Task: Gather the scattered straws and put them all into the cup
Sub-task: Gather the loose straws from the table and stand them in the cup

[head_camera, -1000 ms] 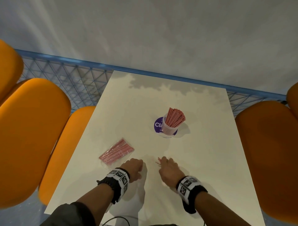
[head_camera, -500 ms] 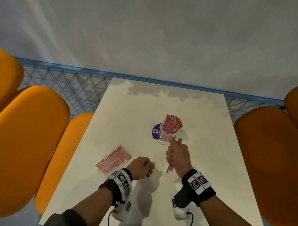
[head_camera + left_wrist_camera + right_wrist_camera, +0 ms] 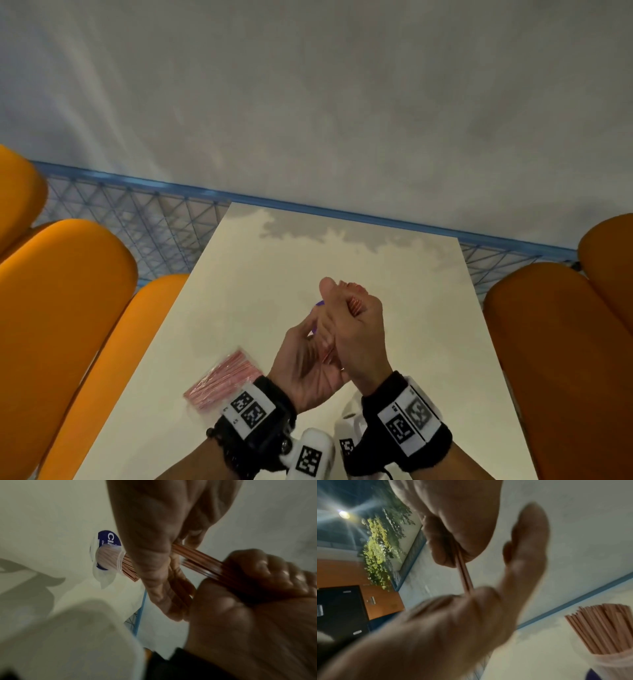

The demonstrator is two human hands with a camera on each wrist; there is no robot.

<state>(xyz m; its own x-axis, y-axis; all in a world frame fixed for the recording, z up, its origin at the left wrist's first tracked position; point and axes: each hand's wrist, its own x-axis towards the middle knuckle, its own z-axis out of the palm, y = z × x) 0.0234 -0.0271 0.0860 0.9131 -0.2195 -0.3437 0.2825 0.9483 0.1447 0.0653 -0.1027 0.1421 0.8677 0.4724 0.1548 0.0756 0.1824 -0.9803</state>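
My right hand (image 3: 356,329) is raised above the table in a fist around a bundle of thin red-brown straws (image 3: 356,303), thumb up. From the left, my left hand (image 3: 305,363) meets it and its fingers pinch the bundle's (image 3: 197,557) lower end. In the right wrist view the held straws (image 3: 464,574) run between both hands. The clear cup (image 3: 109,558), packed with several straws, stands on a purple round label. In the head view it is hidden behind my hands. The right wrist view shows the cup (image 3: 616,661) low on the right.
A clear plastic packet of straws (image 3: 222,380) lies on the white table (image 3: 411,291) left of my left wrist. Orange chairs (image 3: 61,308) flank the table on the left and on the right (image 3: 565,342). A blue-railed mesh fence (image 3: 137,212) runs behind.
My right hand left the tabletop gripping a bundle of straws and rose in front of the cup. My left hand lifted from the table and joined it at the bundle.
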